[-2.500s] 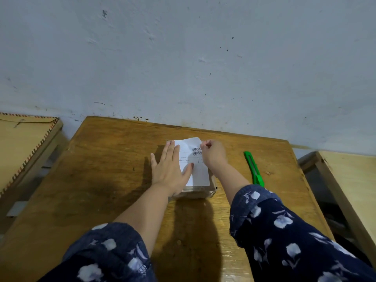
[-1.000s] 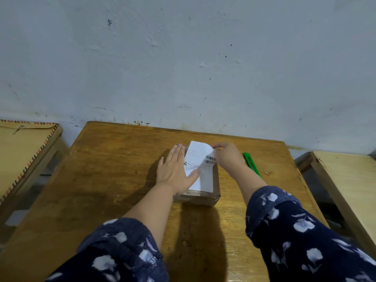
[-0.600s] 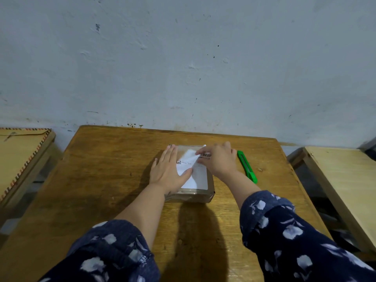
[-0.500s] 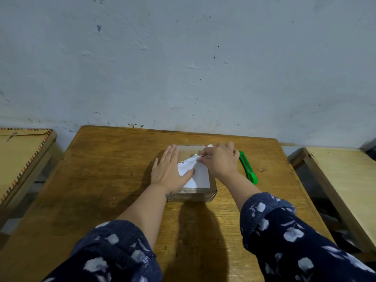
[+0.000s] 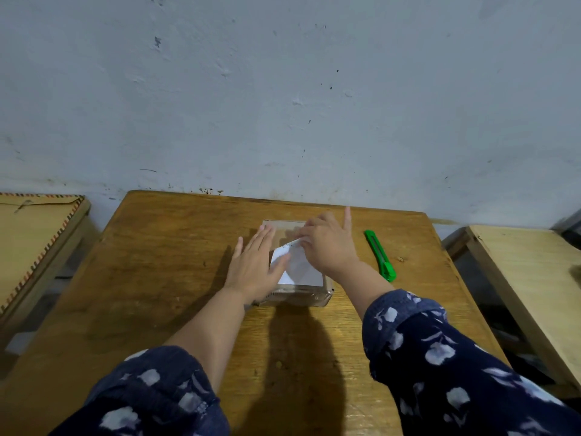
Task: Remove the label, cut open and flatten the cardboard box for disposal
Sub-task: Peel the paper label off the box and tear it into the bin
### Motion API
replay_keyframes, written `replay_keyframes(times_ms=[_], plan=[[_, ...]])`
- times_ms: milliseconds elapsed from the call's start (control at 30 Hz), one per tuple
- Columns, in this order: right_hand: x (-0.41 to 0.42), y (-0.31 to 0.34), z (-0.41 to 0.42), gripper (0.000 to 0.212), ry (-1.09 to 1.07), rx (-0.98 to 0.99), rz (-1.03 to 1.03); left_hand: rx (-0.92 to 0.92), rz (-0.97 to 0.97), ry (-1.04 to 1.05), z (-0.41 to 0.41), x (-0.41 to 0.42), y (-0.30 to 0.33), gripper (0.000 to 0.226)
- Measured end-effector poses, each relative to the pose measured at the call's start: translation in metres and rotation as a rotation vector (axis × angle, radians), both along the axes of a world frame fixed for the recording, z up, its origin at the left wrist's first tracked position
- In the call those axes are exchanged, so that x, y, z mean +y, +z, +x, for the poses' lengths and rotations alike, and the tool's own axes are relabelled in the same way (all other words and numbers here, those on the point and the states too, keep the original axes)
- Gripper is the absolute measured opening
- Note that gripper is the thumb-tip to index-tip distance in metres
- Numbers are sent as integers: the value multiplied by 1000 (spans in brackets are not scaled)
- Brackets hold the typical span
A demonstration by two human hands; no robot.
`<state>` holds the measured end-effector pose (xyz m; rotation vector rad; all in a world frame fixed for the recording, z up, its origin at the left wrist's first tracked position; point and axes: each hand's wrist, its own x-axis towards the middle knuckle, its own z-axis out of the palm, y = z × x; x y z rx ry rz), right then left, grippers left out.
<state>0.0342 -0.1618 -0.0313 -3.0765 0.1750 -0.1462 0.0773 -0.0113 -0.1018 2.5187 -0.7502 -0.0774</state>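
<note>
Box (image 5: 298,298) shut on tabletop (image 5: 157,278); left hand (image 5: 256,269) flat on it, right hand (image 5: 327,247) grip pinching label (image 5: 298,269) w/ corner lifted

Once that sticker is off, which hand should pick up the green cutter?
Probably the right hand. The green cutter lies on the table just to that hand's right, while the left hand presses flat on the box, steadying it on the far side from the cutter.

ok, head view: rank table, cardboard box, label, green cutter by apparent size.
1. table, by far the largest.
2. cardboard box, partly hidden under both hands.
3. and 4. label and green cutter: unsure. The label is half peeled and partly covered; the cutter is longer but much thinner.
</note>
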Motion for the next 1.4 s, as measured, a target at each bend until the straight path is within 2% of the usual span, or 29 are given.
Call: replay_keyframes(times_ms=[100, 233, 367, 533, 767, 900, 1100, 1200, 1333, 1400], plan=[[4, -1, 3, 24, 60, 26, 38, 32, -64, 86, -13, 14, -5, 53], [7, -5, 6, 17, 68, 0, 88, 144, -7, 57, -25, 25, -11, 56], [3, -4, 7, 18, 53, 17, 155, 138, -24, 34, -26, 27, -14, 55], [-2, -4, 11, 18, -28, 56, 287, 150, -5, 25, -10, 30, -6, 50], [-15, 1, 15, 7, -174, 136, 482, 121, 104, -3, 4, 22, 5, 47], [-31, 17, 9, 7, -282, 96, 652, 104, 106, -21, 7, 24, 0, 47], [-49, 31, -3, 4, -336, 66, 747, 119, 82, 8, 1, 20, 2, 48], [-49, 34, -7, 6, -345, 45, 763, -25, -66, 33, 3, 7, 13, 46], [-53, 44, -13, 8, -370, 48, 757, -462, -199, -31, -3, -26, 43, 24], [-57, 47, -20, 9, -399, 31, 790, -499, -204, -80, -12, -42, 48, 22]])
